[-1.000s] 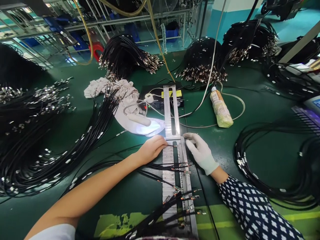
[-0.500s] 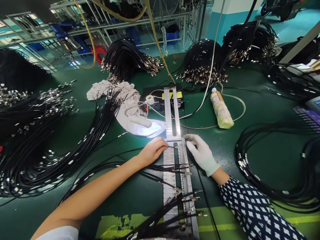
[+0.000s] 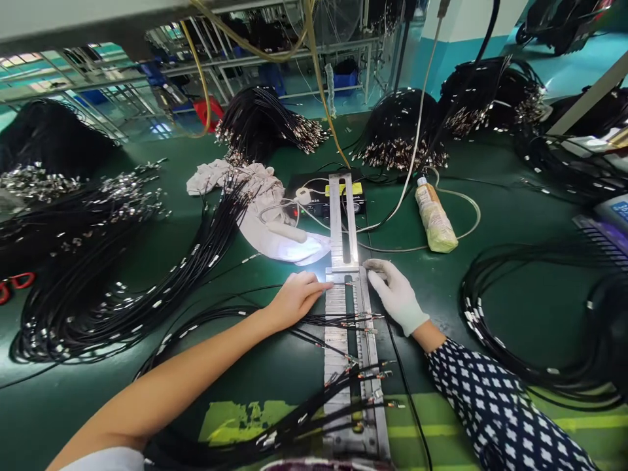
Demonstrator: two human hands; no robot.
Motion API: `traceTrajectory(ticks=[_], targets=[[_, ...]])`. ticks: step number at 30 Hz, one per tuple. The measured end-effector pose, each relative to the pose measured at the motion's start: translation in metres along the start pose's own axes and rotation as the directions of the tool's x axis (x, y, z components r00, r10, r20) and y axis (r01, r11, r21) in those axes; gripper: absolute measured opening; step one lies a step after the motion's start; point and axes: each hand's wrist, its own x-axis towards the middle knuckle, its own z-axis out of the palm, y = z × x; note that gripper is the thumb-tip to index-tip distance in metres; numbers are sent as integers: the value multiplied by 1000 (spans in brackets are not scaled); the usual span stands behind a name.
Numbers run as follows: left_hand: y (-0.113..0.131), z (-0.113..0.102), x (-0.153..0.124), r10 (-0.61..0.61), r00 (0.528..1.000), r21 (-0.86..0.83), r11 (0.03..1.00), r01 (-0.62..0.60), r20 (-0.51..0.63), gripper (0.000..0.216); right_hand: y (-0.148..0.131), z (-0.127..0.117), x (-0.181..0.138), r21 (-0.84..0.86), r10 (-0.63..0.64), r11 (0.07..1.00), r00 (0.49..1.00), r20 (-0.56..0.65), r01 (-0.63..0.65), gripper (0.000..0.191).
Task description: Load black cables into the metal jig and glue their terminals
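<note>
A long slotted metal jig (image 3: 336,356) lies on the green table, pointing away from me. My left hand (image 3: 297,301) is bare and closed on a thin black cable (image 3: 267,288), its index finger stretched along the cable onto the jig. The cable's small metal end (image 3: 350,283) lies across the slot. My right hand (image 3: 396,297) wears a white glove and rests by the jig's right edge, fingertips at the metal, thumb and forefinger apart. Below my left hand, several black cables (image 3: 314,319) lie across the jig with their metal tips past its right side.
A lit white lamp (image 3: 304,248) shines beside the jig. Behind stands a black control box (image 3: 318,206). A wrapped bottle (image 3: 436,219) stands right of it. Bundles of black cables (image 3: 171,294) lie left, and a coil (image 3: 483,327) right. Red-handled scissors (image 3: 22,281) lie far left.
My left index finger has straightened out along the cable onto the jig. My right hand has stayed at the jig's edge. The whole view has shifted slightly.
</note>
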Motion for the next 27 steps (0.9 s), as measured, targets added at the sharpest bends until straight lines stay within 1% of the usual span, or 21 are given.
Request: traceTrajectory(ticks=[2,4,6,8,11,13,16,20,22,23,24,25,27], targets=[[11,-7,-5,-11,998,-117,993,18,61,30,0,-2,-6,15,8,1000,1000,-6,-8,29],[22,-11,-14,4,992,-233,972,26,124,25,1,-5,-13,20,14,1000,1000,3,-14,30],[29,-11,-21,3,989,-309,950,43,147,15,3,-6,-18,25,16,1000,1000,12,-17,31],[31,-9,-23,-41,990,-395,914,91,133,9,5,-6,-20,30,18,999,1000,8,-19,31],[26,-8,-17,-164,979,-550,810,204,121,6,5,-4,-18,38,14,999,1000,9,-14,30],[22,-9,-10,-229,964,-593,760,265,138,8,4,-3,-17,43,11,999,1000,17,-12,30],[16,-11,-1,-278,944,-621,712,327,179,12,3,-3,-16,31,13,999,1000,17,-13,30],[11,-14,6,-284,900,-693,574,436,331,21,1,-3,-16,20,26,999,999,24,-26,29],[9,-15,8,-276,886,-715,524,464,373,22,0,-4,-16,18,34,999,999,28,-34,29],[9,-15,9,-280,889,-718,523,459,364,21,-1,-4,-16,16,35,999,999,30,-36,29],[8,-15,11,-290,899,-711,551,437,327,20,-1,-4,-15,15,34,999,999,31,-35,28],[8,-14,12,-302,916,-684,611,399,264,18,-1,-4,-15,13,33,999,999,32,-33,28],[8,-11,14,-283,956,-547,790,276,73,13,-2,-4,-15,9,29,1000,999,31,-30,27]])
